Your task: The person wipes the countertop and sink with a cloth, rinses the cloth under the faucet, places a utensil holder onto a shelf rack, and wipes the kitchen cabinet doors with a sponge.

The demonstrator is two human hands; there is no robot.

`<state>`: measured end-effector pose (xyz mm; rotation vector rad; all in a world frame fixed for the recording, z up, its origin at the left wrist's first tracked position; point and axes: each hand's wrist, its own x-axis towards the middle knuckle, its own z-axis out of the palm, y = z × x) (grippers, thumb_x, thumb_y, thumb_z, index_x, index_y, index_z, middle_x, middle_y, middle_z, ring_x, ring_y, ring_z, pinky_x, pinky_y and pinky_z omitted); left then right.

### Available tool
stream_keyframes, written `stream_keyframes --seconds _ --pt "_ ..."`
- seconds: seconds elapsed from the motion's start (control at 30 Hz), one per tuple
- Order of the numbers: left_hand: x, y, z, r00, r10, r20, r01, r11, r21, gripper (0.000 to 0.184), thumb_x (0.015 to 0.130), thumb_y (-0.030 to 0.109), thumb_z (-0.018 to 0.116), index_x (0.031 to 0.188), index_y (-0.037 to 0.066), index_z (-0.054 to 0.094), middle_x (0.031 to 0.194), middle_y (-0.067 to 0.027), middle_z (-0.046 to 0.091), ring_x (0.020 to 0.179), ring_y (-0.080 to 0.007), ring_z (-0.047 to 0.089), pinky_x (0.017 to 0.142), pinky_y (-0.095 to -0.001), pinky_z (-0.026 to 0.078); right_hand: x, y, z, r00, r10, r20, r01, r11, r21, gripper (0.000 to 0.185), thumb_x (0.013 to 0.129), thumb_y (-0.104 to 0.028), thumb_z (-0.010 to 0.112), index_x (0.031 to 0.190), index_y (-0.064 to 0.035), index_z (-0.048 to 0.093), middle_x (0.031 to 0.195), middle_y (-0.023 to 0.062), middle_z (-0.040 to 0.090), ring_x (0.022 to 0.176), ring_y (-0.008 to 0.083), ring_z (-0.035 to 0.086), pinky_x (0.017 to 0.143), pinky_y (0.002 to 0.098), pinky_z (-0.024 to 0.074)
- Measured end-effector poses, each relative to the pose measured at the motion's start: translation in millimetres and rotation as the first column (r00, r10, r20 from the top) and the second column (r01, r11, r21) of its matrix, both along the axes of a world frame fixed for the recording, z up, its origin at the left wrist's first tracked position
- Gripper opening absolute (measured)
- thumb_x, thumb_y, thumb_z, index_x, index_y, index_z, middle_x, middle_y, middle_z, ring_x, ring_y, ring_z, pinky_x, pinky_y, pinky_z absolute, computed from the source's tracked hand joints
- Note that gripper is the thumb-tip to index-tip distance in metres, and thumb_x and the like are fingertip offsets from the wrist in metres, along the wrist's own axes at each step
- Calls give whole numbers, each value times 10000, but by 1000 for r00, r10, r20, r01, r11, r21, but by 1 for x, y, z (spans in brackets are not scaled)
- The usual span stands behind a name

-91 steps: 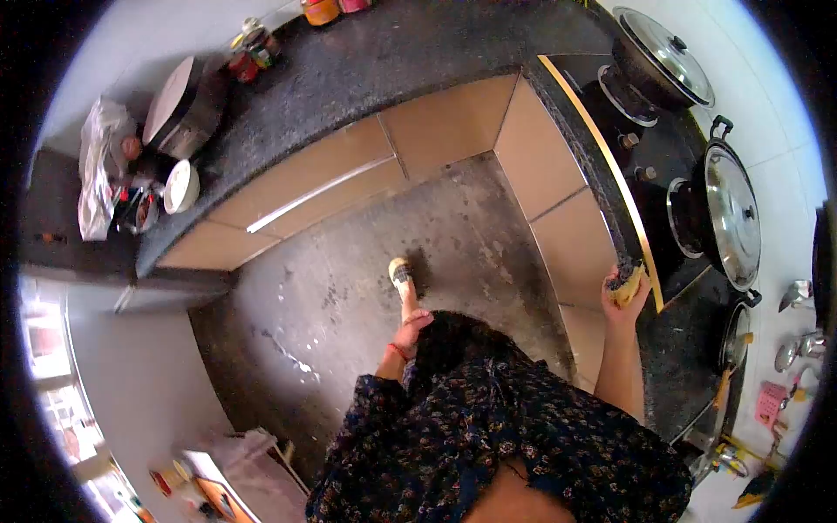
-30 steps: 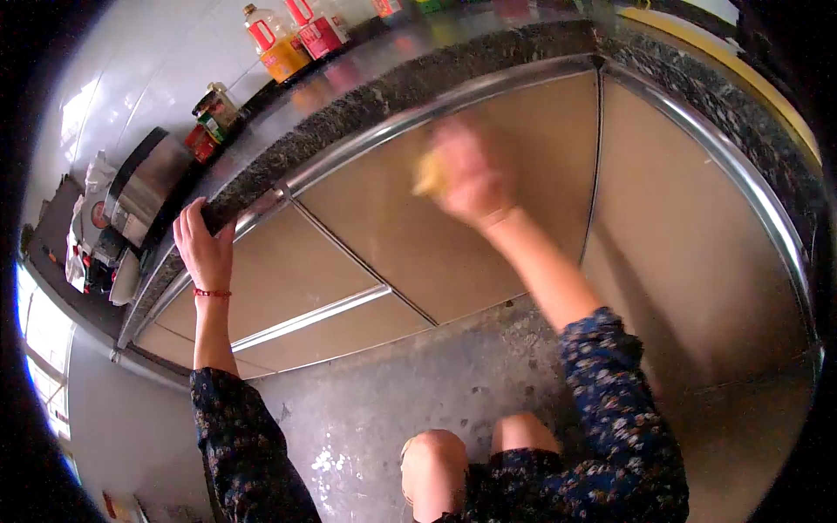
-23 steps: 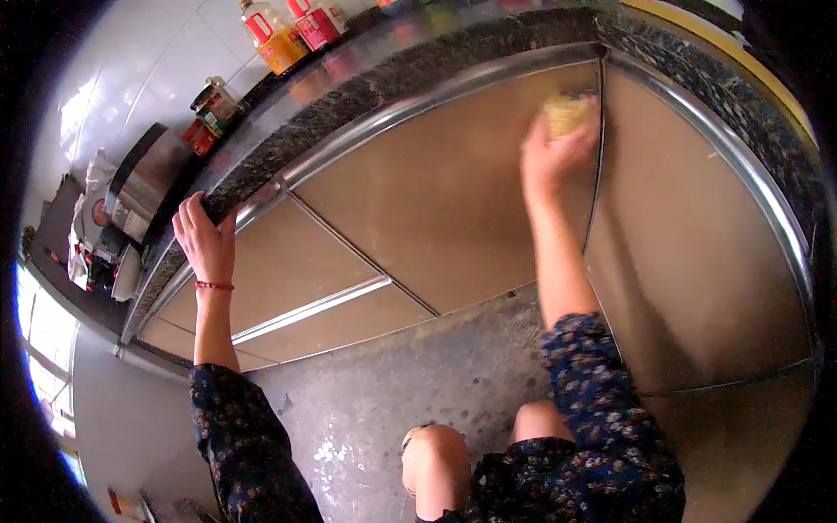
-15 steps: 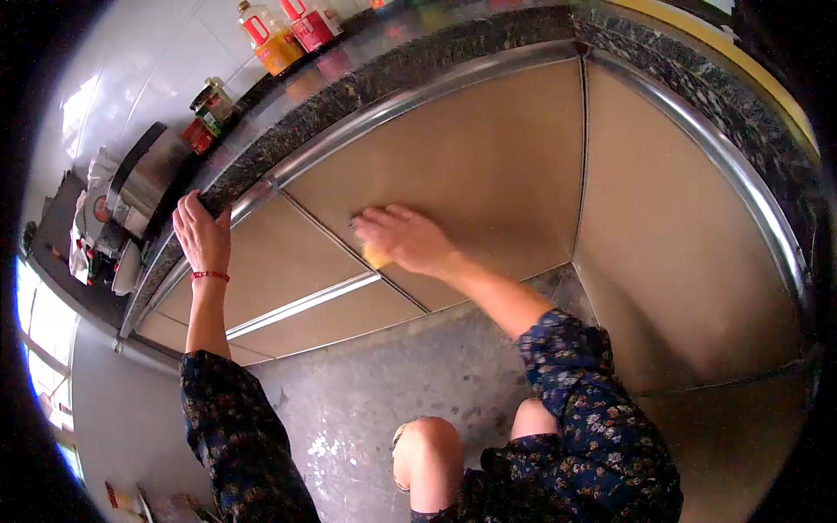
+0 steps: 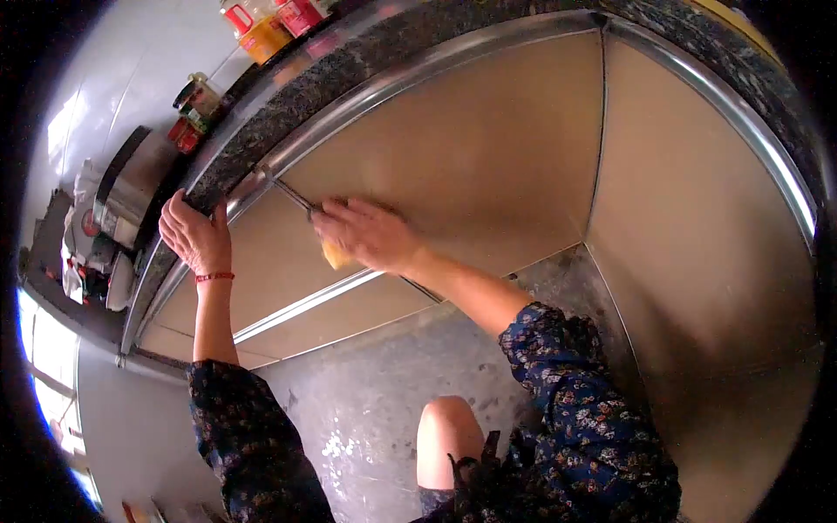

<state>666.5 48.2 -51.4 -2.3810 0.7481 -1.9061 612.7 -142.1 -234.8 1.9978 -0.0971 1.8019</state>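
Note:
Under my right hand [image 5: 370,234] a yellow sponge [image 5: 336,254] is pressed against the beige cabinet panel [image 5: 488,148], close to the dark seam between two panels. Only the sponge's lower part shows below my fingers; the rest is covered by my palm. My left hand [image 5: 199,235], with a red bracelet at the wrist, is hooked over the edge of the dark speckled countertop [image 5: 288,113]. Its fingers bend over the stone, and the thumb lies near the metal trim [image 5: 349,105] under it.
Bottles with red handles [image 5: 261,33], a jar [image 5: 197,100] and a metal pot [image 5: 135,179] stand on the countertop. A metal strip [image 5: 305,307] crosses the lower cabinet. Grey floor [image 5: 366,392] lies below, around my knee [image 5: 446,440]. Another beige panel [image 5: 697,200] is at the right.
My right hand has slid left across the panel with the sponge, up to the seam. My left hand keeps its hold on the countertop edge. The view has shifted slightly.

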Motion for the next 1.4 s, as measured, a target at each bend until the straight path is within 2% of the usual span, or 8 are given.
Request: stream_keyframes --seconds 0.03,0.13,0.23,0.33,0.47,0.63,0.87,1.4 --pt "1 0 2 1000 -19 11 19 1000 -13 630 634 166 758 1149 25 423 1118 -151 483 1100 -330 420 981 -429 280 -14 -2 -8 730 668 -147 -642 743 190 255 834 -84 456 1065 -96 562 1136 66 556 1059 241 524 912 364 398" --pt "12 10 -1 998 -55 26 55 998 -15 655 617 151 770 1166 39 431 1133 -140 491 1108 -322 420 982 -428 278 -51 -67 -37 737 602 -308 -478 786 392 352 812 -139 528 1152 -48 514 1230 105 504 1157 250 463 962 385 359" --pt "16 11 -3 998 -58 41 61 994 -93 689 578 151 791 1169 56 449 1143 -121 498 1114 -301 423 977 -421 281 -112 -154 1 988 155 -1 -130 835 535 555 730 -234 658 1185 12 457 1283 161 429 1209 332 377 986 443 313" --pt "12 10 1 987 -138 84 148 982 -121 680 578 185 786 1161 63 458 1134 -109 503 1100 -298 429 972 -420 279 -132 -202 76 956 -114 272 -49 847 529 593 741 -226 657 1215 30 408 1285 222 368 1115 404 394 943 458 344" --pt "13 9 2 989 -123 82 133 983 -125 667 596 229 768 1162 61 457 1134 -110 504 1091 -300 430 974 -419 277 -127 -218 105 945 -46 323 -144 830 539 571 738 -187 662 1194 56 419 1268 212 382 1138 389 363 965 467 326" --pt "17 13 2 996 -64 57 71 989 -133 674 632 312 743 1188 70 450 1149 -99 503 1107 -298 431 978 -418 290 -138 -207 16 937 -108 332 -158 718 678 530 746 -138 662 1180 65 437 1257 224 355 1140 391 345 941 476 320" --pt "16 14 2 980 -162 112 173 980 -101 689 605 327 751 1167 60 456 1124 -115 509 1071 -299 439 969 -415 279 -141 -225 98 948 -42 315 -183 739 649 488 761 -153 654 1150 72 464 1184 225 403 1111 378 366 957 449 303" --pt "19 16 0 987 -143 68 152 977 -147 728 542 210 800 1163 77 445 1136 -98 502 1088 -285 427 980 -411 274 -163 -220 63 993 -116 15 68 675 734 460 752 -170 648 1129 47 499 1171 203 439 1098 356 409 948 416 347"
